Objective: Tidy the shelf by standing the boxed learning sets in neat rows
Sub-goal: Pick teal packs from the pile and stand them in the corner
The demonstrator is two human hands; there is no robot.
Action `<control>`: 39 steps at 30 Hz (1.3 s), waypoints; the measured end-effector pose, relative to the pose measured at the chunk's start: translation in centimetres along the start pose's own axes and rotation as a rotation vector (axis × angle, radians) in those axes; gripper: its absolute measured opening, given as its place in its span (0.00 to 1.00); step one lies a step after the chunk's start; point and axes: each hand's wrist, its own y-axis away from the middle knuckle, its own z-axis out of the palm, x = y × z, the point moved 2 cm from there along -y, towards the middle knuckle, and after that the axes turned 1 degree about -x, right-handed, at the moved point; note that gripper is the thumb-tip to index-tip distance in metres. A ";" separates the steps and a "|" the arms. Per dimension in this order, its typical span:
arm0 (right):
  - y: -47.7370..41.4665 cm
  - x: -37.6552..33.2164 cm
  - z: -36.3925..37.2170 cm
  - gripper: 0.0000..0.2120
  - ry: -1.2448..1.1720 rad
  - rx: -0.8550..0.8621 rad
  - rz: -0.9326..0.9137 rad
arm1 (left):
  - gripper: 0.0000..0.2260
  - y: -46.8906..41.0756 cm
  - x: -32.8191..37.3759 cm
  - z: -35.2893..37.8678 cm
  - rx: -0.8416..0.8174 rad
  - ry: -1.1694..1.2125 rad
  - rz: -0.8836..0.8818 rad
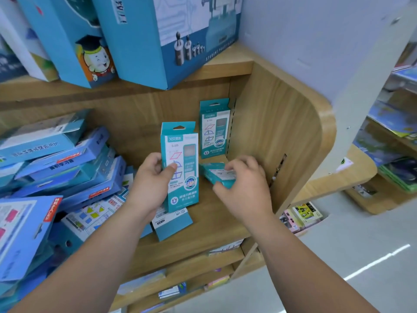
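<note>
**Teal boxes at the right end of a wooden shelf**

Wood-grain shelf (214, 224) in a shop, with a curved side panel (277, 132) at its right and a pale floor (338, 256) beyond. On the left lies a jumbled heap of blue boxes (67, 168), flat and overlapping; their number cannot be told. Large blue boxes (162, 37) stand on the board above.

Four teal boxes show, tall and narrow, each with a hang tab, line drawings of shapes and white print. The left hand (150, 184) grips one upright box (180, 163) by its left edge, thumb on the front, its foot near the shelf. A flat box (172, 223) lies under it at the near edge. To the right, the right hand (243, 184) curls over a tilted box (217, 173), fingers on top, thumb at its near end. A far box (214, 127) stands upright in the back corner, beside the panel.
</note>
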 end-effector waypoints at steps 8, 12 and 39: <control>-2.2 -2.3 -1.7 0.19 -0.109 0.125 -0.033 | 0.04 -1.1 -0.3 1.8 -0.079 -0.078 0.047; -2.9 -3.3 -2.4 0.25 -0.073 0.226 -0.119 | 0.05 -1.9 0.1 1.6 -0.031 -0.032 0.104; -3.0 0.0 2.1 0.40 -0.718 -0.042 0.095 | 0.23 -3.7 0.3 3.8 -0.376 -0.199 0.183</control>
